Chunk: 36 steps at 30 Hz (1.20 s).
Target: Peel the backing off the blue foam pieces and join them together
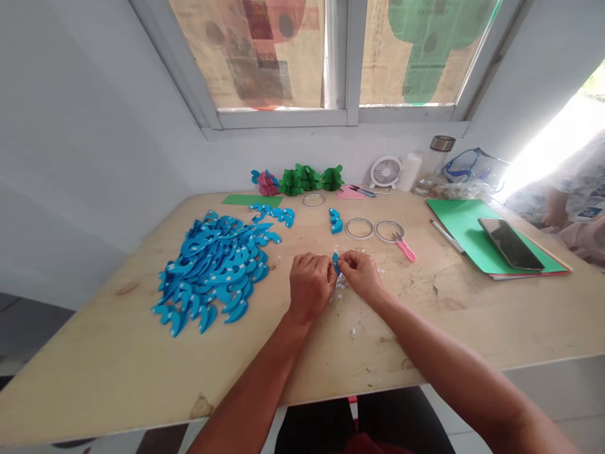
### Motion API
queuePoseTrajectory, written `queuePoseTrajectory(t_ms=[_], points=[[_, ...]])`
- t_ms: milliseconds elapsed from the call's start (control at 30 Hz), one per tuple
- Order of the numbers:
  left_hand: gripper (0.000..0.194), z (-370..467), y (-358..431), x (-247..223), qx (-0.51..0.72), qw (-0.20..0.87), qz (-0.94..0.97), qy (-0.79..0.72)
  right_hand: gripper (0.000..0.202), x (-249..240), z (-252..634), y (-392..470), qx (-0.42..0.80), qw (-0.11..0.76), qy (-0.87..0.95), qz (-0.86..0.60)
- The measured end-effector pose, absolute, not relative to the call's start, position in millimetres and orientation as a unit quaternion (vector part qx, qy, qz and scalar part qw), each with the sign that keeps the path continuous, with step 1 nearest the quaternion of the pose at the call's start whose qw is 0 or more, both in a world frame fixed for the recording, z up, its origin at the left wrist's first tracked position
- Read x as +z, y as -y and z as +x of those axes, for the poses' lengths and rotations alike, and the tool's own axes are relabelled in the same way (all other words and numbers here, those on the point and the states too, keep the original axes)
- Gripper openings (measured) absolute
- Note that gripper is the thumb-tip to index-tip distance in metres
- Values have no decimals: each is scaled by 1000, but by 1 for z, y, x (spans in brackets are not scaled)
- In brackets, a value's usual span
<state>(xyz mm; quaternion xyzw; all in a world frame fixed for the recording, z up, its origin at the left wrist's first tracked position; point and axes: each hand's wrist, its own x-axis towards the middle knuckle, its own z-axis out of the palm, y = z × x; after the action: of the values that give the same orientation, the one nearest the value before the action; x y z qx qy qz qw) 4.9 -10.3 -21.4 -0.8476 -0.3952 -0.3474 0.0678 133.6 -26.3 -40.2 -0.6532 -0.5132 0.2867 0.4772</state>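
Note:
Between my two hands is a small blue paper piece (336,262), mostly hidden by fingers. My left hand (309,280) is closed around its left side. The fingertips of my right hand (362,272) pinch it from the right. Tiny white paper bits (341,284) lie on the table just under my hands. To the left spreads a big heap of curved blue paper pieces (217,265) with small white squares on them. Another curved blue piece (335,221) lies a little beyond my hands.
Rolls of tape (359,228) and pink snips (405,248) lie right of centre. A phone (511,243) rests on green sheets (460,221), beside a pen (447,236). Along the wall stand green paper figures (308,179), a small fan (386,172) and a glass bottle (432,167). Another person sits far right.

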Motion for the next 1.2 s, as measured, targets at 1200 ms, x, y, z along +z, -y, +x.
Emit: queuePoseTrajectory(t_ms=[1200], points=[[10,2,0,-15,-420,-501,-598,463,13,-37,135,26,386,519,511,-566]])
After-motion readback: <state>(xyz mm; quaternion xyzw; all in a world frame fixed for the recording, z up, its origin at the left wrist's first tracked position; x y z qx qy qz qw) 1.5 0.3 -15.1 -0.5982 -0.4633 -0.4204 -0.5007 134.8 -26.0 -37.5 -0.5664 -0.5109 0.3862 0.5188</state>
